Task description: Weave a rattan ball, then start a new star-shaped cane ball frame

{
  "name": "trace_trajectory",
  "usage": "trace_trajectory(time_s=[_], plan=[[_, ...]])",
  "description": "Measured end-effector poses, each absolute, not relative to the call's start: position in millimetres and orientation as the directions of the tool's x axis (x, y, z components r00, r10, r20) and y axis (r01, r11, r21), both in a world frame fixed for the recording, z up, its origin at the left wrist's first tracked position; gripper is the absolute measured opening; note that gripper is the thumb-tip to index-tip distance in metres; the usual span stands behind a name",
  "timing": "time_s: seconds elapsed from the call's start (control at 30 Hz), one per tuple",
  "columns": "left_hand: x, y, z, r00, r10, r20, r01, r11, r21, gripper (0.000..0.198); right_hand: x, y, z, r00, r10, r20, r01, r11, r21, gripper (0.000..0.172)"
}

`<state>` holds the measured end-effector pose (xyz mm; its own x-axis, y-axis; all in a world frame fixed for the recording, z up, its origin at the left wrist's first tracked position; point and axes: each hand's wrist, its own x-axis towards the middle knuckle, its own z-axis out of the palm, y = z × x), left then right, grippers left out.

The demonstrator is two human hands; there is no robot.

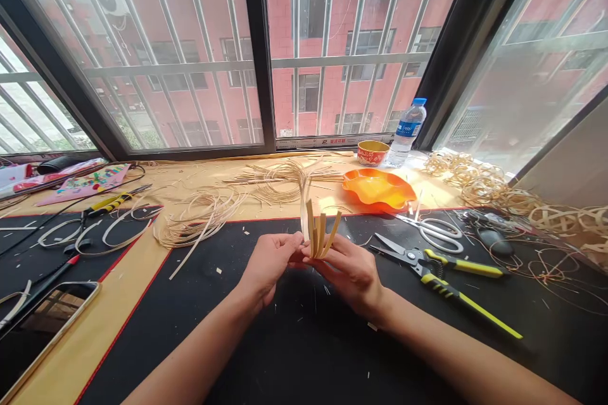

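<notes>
Both of my hands meet over the black mat (pixel 266 354) at the centre of the view. Between them stands a small bundle of flat, pale strips (pixel 319 234), perhaps bamboo or rattan, with free ends pointing up and fanning slightly apart. My left hand (pixel 273 259) pinches the left side of its base with thumb and fingertips. Around the right side and bottom curl the closed fingers of my right hand (pixel 351 269). Longer thin strips (pixel 304 209) rise at the bundle's left edge. The lower part of the piece is hidden by my fingers.
Yellow-handled shears (pixel 441 269) and white-handled scissors (pixel 439 234) lie to the right. Behind are an orange wavy dish (pixel 379 188), a red tin (pixel 373 153) and a water bottle (pixel 407 133). Coiled strips (pixel 204 218) lie left of centre; a phone (pixel 47 329) is front left.
</notes>
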<state>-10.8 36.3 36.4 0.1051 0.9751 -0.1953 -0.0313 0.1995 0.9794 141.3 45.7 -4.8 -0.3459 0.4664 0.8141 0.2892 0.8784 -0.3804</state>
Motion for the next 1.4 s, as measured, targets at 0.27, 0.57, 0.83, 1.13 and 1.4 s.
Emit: trace_trajectory(time_s=[0.27,0.57,0.83,1.13,1.4], plan=[[-10.9,37.5,30.9,0.108,0.94,-0.324,-0.172,0.339,0.925,0.042,145.7,45.0,-2.6,-0.488,0.376,0.788,0.196,0.927,-0.321,0.02],[-11.1,40.9,30.9,0.013,0.946,-0.324,-0.196,0.32,0.927,0.046,149.6,49.5,-2.3,-0.497,0.364,0.788,0.172,0.931,-0.322,0.021],[-2.6,30.5,33.4,0.069,0.939,-0.336,-0.155,0.343,0.926,0.036,154.9,63.2,-5.4,-0.308,0.903,0.301,0.087,0.341,-0.936,0.021],[5.3,24.5,26.6,0.108,0.937,-0.331,-0.089,0.341,0.936,0.036,152.6,59.9,-3.5,-0.465,0.882,0.081,-0.087,0.045,-0.995,0.034],[4.9,22.9,25.9,0.094,0.94,-0.329,0.002,0.33,0.944,0.024,152.7,61.0,0.7,-0.397,0.918,0.018,-0.02,0.011,-1.0,0.036]])
